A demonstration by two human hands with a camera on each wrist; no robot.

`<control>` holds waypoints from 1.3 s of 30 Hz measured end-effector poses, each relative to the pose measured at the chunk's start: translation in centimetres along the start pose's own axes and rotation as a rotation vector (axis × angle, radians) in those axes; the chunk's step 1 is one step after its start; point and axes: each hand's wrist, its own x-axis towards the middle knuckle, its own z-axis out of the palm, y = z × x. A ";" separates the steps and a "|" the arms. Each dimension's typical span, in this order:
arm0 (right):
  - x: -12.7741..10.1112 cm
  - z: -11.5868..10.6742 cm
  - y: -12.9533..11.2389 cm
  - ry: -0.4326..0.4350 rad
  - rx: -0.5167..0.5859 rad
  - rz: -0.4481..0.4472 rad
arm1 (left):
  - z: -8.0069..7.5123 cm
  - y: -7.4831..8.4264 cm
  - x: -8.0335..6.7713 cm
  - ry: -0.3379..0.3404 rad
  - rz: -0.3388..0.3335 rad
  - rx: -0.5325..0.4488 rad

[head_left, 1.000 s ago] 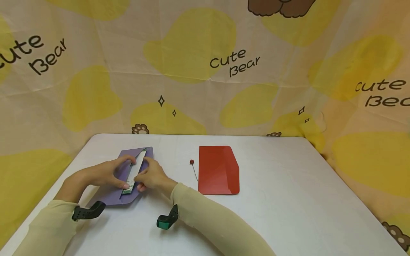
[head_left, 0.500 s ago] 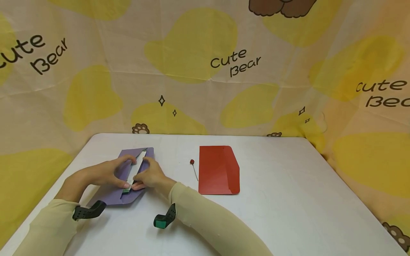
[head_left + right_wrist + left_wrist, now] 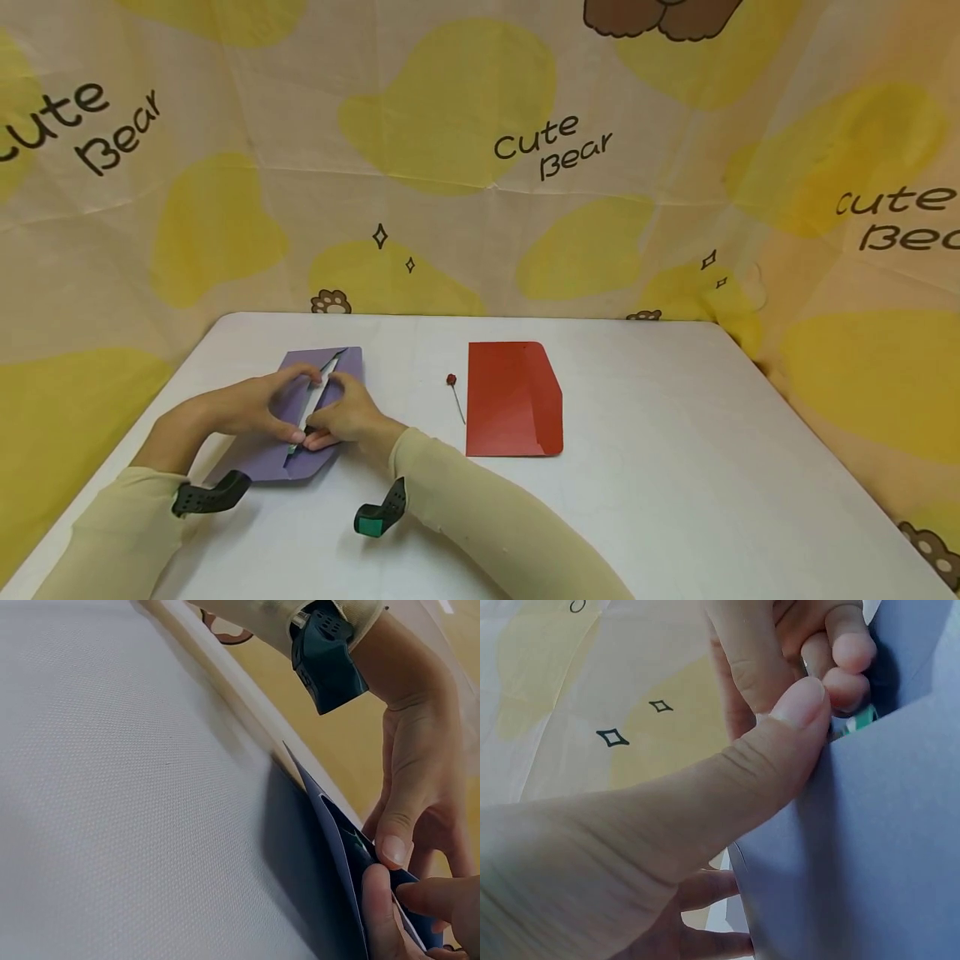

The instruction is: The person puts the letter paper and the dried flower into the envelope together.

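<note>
A purple envelope (image 3: 258,460) lies at the left of the table, its mouth slanting between the hands. Inside the mouth is a white card with green print (image 3: 310,402), of which only a narrow strip shows. My left hand (image 3: 247,406) spans that mouth, thumb low and fingers high, gripping the envelope along its edge. From the right, my right hand (image 3: 347,414) pinches the card's outer edge, close to the left thumb. In the left wrist view, a green corner of the card (image 3: 859,721) peeks out beside the right fingertips. Most of the card is hidden by the envelope.
A red envelope (image 3: 512,400) lies flat near the middle of the white table (image 3: 675,467). Just left of it rests a small red flower on a thin stem (image 3: 452,381). A patterned yellow cloth (image 3: 442,108) hangs behind the table.
The card has slid left, deeper into the purple envelope, so its visible strip is narrower. My right hand has moved slightly left with it, and the left hand has barely moved.
</note>
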 end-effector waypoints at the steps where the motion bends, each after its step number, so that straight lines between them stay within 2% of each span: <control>1: 0.0 -0.1 0.0 -0.009 -0.007 0.003 | 0.0 0.0 0.0 0.000 0.002 0.001; 11: 0.4 -0.6 0.2 -0.102 -0.021 0.029 | 0.1 0.3 0.2 -0.007 -0.004 0.029; 17: 0.2 -0.8 0.1 -0.074 -0.067 0.034 | 0.2 0.4 0.3 -0.012 -0.011 0.027; 20: -0.1 -1.0 -0.1 -0.028 -0.113 0.012 | 0.3 0.5 0.4 -0.015 -0.003 0.024; 26: -1.0 -2.2 -0.6 0.017 -0.186 -0.064 | 0.4 0.6 0.4 -0.025 -0.035 0.033; 39: -2.6 -4.7 -0.8 -0.074 -0.273 -0.149 | 0.3 0.4 0.1 -0.022 -0.018 0.000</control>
